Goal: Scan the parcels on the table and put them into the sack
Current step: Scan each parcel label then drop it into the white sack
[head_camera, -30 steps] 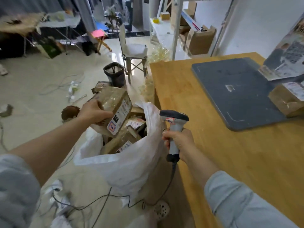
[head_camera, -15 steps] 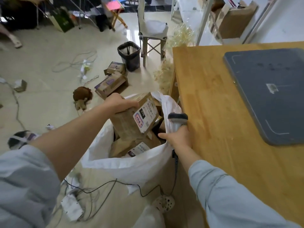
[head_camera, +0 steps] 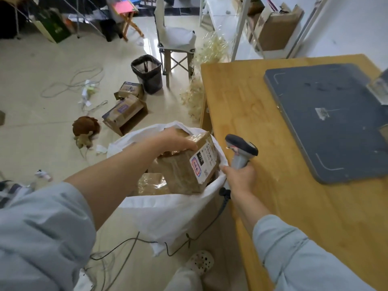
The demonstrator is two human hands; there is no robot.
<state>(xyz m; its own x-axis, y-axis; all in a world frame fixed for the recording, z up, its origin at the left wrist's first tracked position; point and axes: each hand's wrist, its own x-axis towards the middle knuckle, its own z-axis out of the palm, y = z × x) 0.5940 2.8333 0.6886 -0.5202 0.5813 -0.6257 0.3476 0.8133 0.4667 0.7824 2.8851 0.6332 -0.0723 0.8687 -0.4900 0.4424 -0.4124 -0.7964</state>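
— What's changed since half a second ago?

— My left hand (head_camera: 178,139) has carried the parcel (head_camera: 186,164) lower, so it now sits in the mouth of the sack (head_camera: 168,208), tilted, its label facing my right side. My right hand (head_camera: 241,177) has shifted little; the scanner (head_camera: 241,150) points up over the bench (head_camera: 294,206).

— How do you finish this well?

— I'd say ease it down rather than drop it, and let it settle flat on the brown parcels already inside. My right hand is closed round the scanner handle and seems to pinch the sack's rim too, which keeps the mouth open.

— And your hold on the parcel?

— My left grip is clamped over its top far edge, fingers curled on from above. The parcel hangs below my palm, just beside my right hand.

— Anything left on the bench?

— Only slivers at the right edge; I can't tell what they are.
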